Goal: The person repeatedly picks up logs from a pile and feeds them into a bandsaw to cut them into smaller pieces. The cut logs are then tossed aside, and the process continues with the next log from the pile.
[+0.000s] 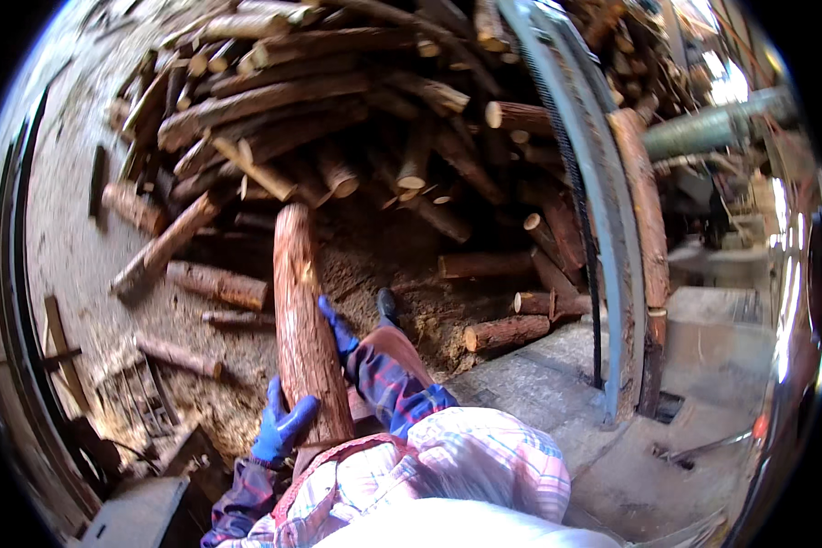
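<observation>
The thick, reddish-brown, bark-covered wooden log (303,301) is in front of the person, between both hands, its long axis running from close by the body away toward the heap of cut brown logs (274,96), the far end leaning slightly left. The left hand (285,424), in a shiny blue glove, is closed on the near part of the log from the left, some fingers lying over the bark. The right hand (340,329), gloved in the same blue, grips the log farther along, from its right side (the wood hides part of that hand, so how far its fingers wrap cannot be told). The left hand is thus nearer the close end, the right hand nearer the far one. The tall, blue-painted metal column (614,292) and the worn grey, flat-topped bench (511,384) are off to the right, apart from the log and on the right hand's side; the log's axis points past them, not at them.
</observation>
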